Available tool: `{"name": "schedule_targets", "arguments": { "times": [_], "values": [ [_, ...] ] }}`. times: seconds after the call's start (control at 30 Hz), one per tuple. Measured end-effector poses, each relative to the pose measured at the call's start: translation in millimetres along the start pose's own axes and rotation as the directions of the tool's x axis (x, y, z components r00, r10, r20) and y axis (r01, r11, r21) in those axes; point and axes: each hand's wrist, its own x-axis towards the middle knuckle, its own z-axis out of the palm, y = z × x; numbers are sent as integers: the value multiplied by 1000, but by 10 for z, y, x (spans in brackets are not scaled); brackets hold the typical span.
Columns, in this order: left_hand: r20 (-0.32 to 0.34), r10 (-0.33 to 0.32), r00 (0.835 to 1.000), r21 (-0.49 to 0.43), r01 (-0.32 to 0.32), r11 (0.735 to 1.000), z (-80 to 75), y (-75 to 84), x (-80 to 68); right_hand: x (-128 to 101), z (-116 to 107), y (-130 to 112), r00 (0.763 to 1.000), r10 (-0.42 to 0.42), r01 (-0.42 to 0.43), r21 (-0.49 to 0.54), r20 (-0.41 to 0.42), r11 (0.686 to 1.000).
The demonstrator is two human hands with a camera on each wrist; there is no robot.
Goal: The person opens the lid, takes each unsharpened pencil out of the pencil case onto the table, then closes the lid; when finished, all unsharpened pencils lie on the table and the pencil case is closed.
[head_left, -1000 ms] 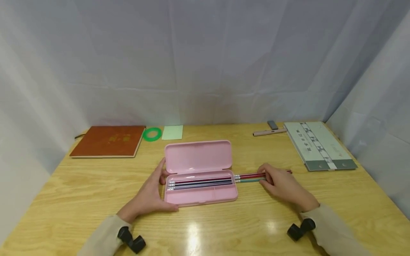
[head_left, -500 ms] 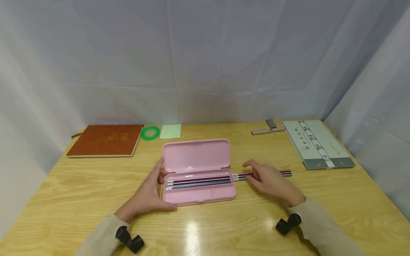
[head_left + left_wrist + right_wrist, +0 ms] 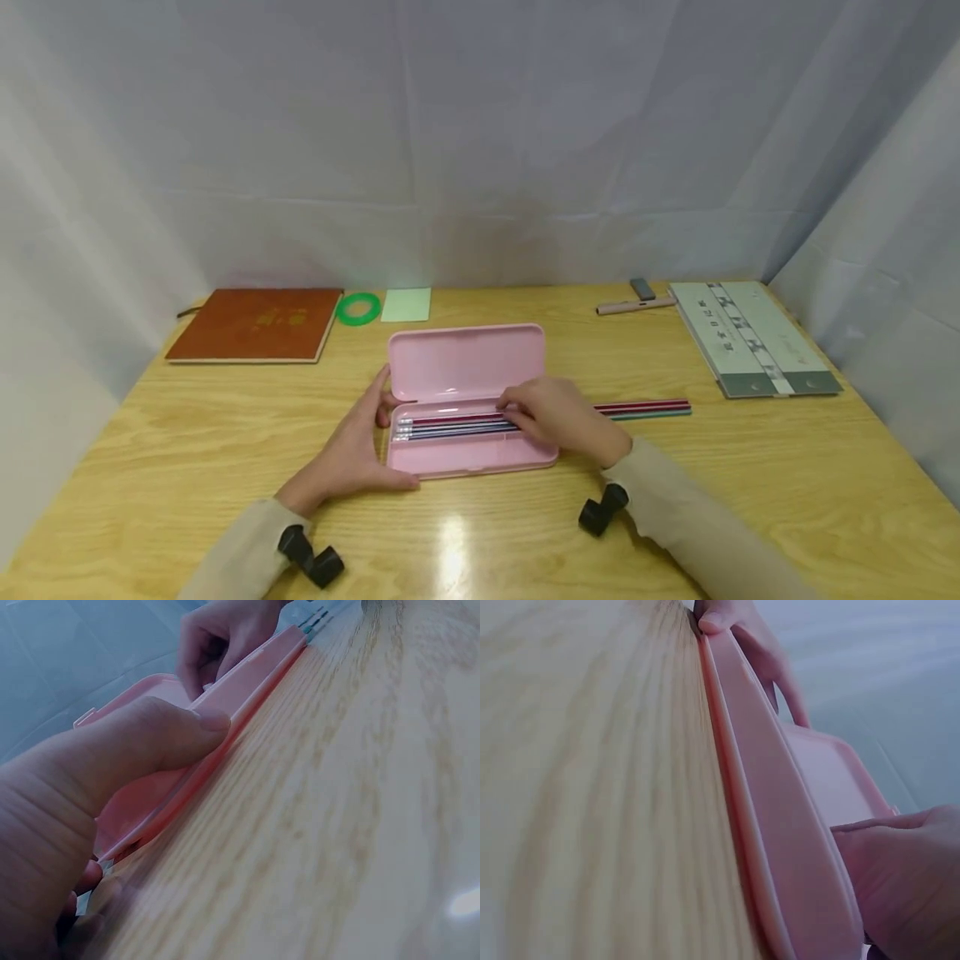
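A pink pencil case (image 3: 472, 458) lies with its lid raised, several striped pencils (image 3: 450, 428) side by side in its rear compartment. My left hand (image 3: 347, 457) holds the case's left end, thumb along the front wall and the other fingers round the back corner. Over the case's right half is my right hand (image 3: 558, 414), its bent fingertips down at the pencils inside. Whether they pinch one is hidden, also in the right wrist view, where the hand (image 3: 919, 881) reaches behind the case wall. More pencils (image 3: 652, 408), red and green, lie on the table right of the case.
At the back left are a brown notebook (image 3: 255, 327), a green tape roll (image 3: 358, 309) and pale sticky notes (image 3: 406, 305). A pen (image 3: 636, 307), a grey eraser (image 3: 642, 289) and a pale green notebook (image 3: 753, 337) lie at the back right.
My right hand has let go of the pencils beside the case and moved left, into the case over the pencils there. My left hand has kept its hold on the case.
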Motion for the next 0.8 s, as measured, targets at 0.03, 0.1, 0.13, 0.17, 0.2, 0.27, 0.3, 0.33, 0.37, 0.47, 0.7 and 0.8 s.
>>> {"name": "schedule_targets", "arguments": {
  "times": [0.03,0.1,0.13,0.17,0.2,0.27,0.3,0.33,0.37,0.47,0.7,0.8],
  "values": [
    [1,-1,1000,0,1,1000,0,3,2,42,13,-24,1000,-7,7,-3,6,1000],
    [5,-3,1000,-2,3,1000,1,10,3,122,37,-70,1000,-20,20,-16,12,1000],
    [4,-2,1000,-1,2,1000,-1,11,2,157,52,-88,1000,-27,27,-31,15,999],
    [3,-3,1000,0,3,1000,-2,13,1,188,66,-107,999,-32,33,-43,18,999],
    [3,-3,1000,2,3,1000,-2,15,0,215,72,-130,999,-34,35,-55,21,998],
    [1,-1,1000,4,1,1000,-2,17,-1,253,88,-160,999,-34,35,-74,18,997],
    [0,0,1000,6,0,1000,-1,16,-1,264,90,-173,999,-33,34,-85,16,996],
    [-1,3,1000,7,-3,1000,1,16,2,269,89,-182,1000,-27,29,-94,14,995],
    [-1,3,1000,7,-3,1000,5,19,5,269,82,-194,1000,-23,24,-99,13,995],
    [-5,15,1000,3,-15,1000,17,19,14,233,43,-207,1000,-4,4,-98,7,995],
    [-3,13,1000,10,-13,1000,28,11,14,-115,-143,-67,997,54,-55,-6,-58,998],
    [-8,3,1000,24,-3,1000,7,12,-5,-364,-220,77,993,98,-95,47,-64,994]
  ]
}}
